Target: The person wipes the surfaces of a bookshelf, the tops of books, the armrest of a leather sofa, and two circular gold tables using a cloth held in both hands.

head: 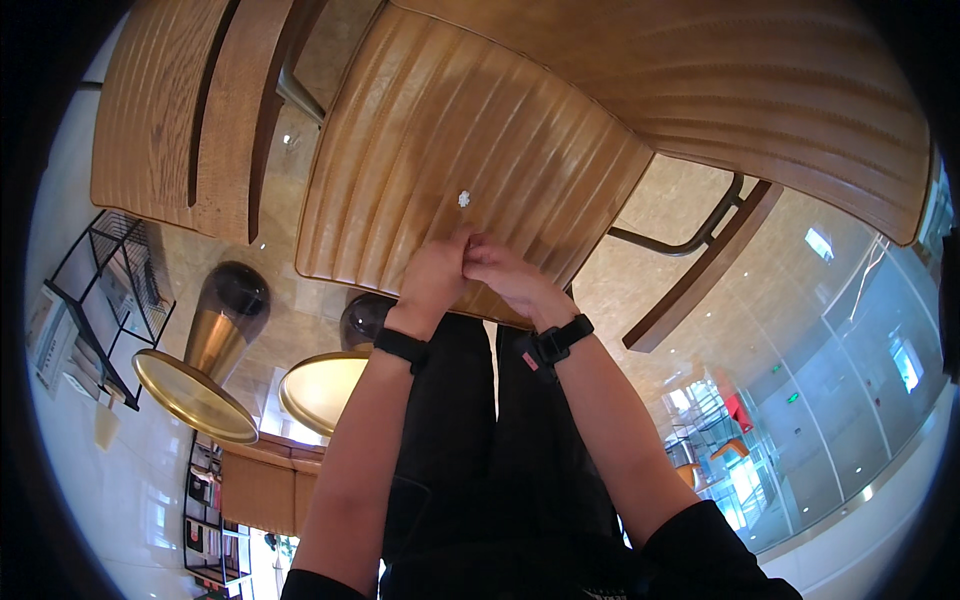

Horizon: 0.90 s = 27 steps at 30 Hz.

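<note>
My left hand (pixel 437 274) and my right hand (pixel 511 276) meet over the front part of a tan leather chair seat (pixel 420 150) with stitched channels. Their fingertips touch, and the fingers hide whatever may be between them. Just beyond the fingertips shows a small white knobbly piece (pixel 464 199). A faint thin line seems to run from it towards my fingers; whether it is held or lies on the seat, I cannot tell. Each wrist wears a black band, the left band (pixel 402 349) and the right band (pixel 559 340).
The tan chair backrest (pixel 765 105) rises at upper right, beside a wooden armrest (pixel 705 266) on a metal frame. Another wooden armrest (pixel 236 112) stands at upper left. Two round gold-rimmed side tables (pixel 196 397) with dark glass bases and a black wire rack (pixel 112 300) stand left.
</note>
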Available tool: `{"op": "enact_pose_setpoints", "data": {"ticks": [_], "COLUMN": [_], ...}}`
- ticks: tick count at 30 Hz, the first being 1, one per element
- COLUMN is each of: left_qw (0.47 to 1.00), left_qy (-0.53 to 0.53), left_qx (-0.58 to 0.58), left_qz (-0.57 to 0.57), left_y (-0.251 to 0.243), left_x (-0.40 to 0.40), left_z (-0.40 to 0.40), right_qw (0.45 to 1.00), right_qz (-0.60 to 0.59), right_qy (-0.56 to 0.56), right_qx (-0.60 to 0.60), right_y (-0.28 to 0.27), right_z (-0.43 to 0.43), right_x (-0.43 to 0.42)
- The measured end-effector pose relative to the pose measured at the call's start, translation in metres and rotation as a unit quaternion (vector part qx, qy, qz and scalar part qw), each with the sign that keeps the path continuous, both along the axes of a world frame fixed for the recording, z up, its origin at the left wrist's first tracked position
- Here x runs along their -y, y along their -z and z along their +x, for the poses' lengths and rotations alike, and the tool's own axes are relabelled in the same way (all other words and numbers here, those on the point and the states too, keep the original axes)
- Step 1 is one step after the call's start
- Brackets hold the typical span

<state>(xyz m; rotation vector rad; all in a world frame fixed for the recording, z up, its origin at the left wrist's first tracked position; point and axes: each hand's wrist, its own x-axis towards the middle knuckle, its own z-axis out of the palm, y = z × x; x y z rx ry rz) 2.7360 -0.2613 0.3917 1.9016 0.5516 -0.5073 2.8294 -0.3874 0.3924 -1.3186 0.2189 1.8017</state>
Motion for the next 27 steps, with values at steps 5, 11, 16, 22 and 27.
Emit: {"op": "enact_pose_setpoints", "data": {"ticks": [5,11,16,22,27], "left_qw": [0.997,0.999,0.993,0.992,0.994], "left_qy": [-0.074,-0.039,-0.027,-0.079,-0.046], "left_qx": [-0.03,-0.03,-0.108,-0.099,-0.066], "left_qz": [0.019,-0.016,0.027,0.015,0.068], "left_y": [0.002,0.025,0.034,0.025,0.028], "left_x": [-0.006,-0.014,-0.028,-0.023,-0.018], "left_z": [0.0,-0.022,-0.044,-0.035,-0.034], "right_qw": [0.997,0.974,0.962,0.859,0.822], "right_qz": [-0.007,0.113,0.101,-0.036,-0.05], "right_qy": [0.059,-0.174,-0.171,-0.185,-0.169], "right_qx": [-0.057,0.089,0.188,0.476,0.541], "right_y": [-0.011,-0.004,0.011,0.027,0.034], "right_z": [0.001,0.016,0.035,0.023,0.005], "right_x": [-0.01,-0.003,0.005,-0.017,-0.035]}}
